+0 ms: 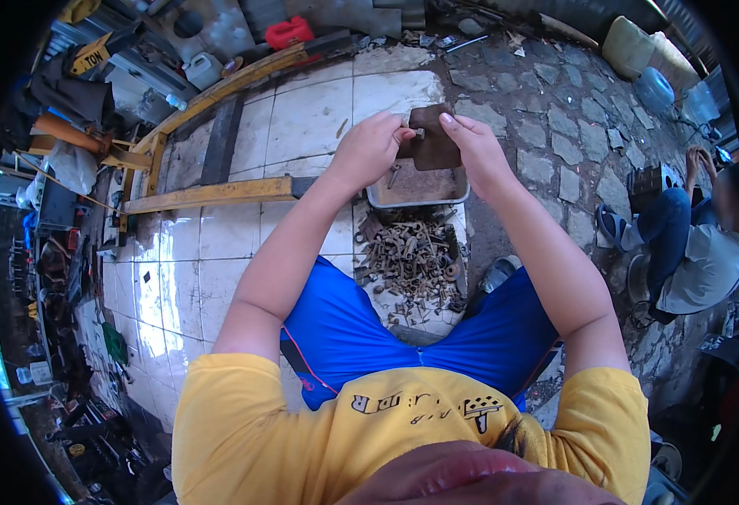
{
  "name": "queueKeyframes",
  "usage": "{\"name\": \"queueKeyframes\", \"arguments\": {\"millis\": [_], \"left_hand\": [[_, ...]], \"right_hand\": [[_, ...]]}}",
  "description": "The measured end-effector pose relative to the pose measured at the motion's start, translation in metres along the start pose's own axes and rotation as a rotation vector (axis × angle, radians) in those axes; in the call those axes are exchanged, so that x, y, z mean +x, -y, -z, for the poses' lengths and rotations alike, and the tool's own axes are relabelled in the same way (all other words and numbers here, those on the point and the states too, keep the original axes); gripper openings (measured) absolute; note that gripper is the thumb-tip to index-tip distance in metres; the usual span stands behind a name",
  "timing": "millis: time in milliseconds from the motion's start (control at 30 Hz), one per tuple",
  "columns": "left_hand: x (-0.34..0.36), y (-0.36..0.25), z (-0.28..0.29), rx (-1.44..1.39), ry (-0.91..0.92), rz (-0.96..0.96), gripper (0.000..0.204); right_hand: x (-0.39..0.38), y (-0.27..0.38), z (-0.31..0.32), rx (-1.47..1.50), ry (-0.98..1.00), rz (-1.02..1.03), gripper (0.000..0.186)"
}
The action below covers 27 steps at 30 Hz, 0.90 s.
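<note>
My left hand point(371, 150) is closed, with thumb and fingers pinched on a small metal part point(417, 133) that looks like a bolt. Close by, my right hand point(480, 153) grips the edge of a brown flat sheet point(437, 150), its thumb on top. Whether the sheet is cloth or sandpaper I cannot tell. The metal part meets the sheet's left edge. Both hands are above a shallow grey tray point(420, 202), which holds a small metal piece and is partly hidden by the sheet. Nearer me lies a heap of rusty bolts and nuts point(407, 259), between my knees.
A yellow metal frame point(209, 195) lies on the white tiles at left. A red jerrycan point(289, 34) and a white one point(203, 71) stand beyond it. Stone paving point(567, 143) runs along the right, where another person point(706, 261) sits by a metal block point(651, 181).
</note>
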<state>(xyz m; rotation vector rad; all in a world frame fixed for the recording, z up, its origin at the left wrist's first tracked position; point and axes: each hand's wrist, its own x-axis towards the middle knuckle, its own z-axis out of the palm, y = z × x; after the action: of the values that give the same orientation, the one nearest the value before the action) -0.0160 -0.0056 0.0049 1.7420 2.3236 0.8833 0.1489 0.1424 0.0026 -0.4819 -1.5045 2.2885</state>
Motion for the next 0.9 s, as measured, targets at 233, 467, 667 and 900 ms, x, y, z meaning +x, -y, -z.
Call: {"name": "queueKeyframes", "arguments": {"millis": [233,467,667,900], "left_hand": [[0.002,-0.005,0.001,-0.082,0.027,-0.016,0.02],[0.002,-0.006,0.001,-0.011,0.003,0.001,0.019],[0.003,0.005,-0.004,-0.017,-0.052,-0.052,0.023],[0.004,0.001,-0.001,0.019,-0.042,-0.045,0.023]], "right_hand": [[0.001,-0.002,0.005,-0.051,0.038,-0.002,0.034],[0.0,0.001,0.002,0.041,-0.039,-0.125,0.031],[0.0,0.003,0.001,-0.026,-0.033,-0.1,0.033],[0.001,-0.002,0.004,-0.04,-0.041,-0.134,0.033]]}}
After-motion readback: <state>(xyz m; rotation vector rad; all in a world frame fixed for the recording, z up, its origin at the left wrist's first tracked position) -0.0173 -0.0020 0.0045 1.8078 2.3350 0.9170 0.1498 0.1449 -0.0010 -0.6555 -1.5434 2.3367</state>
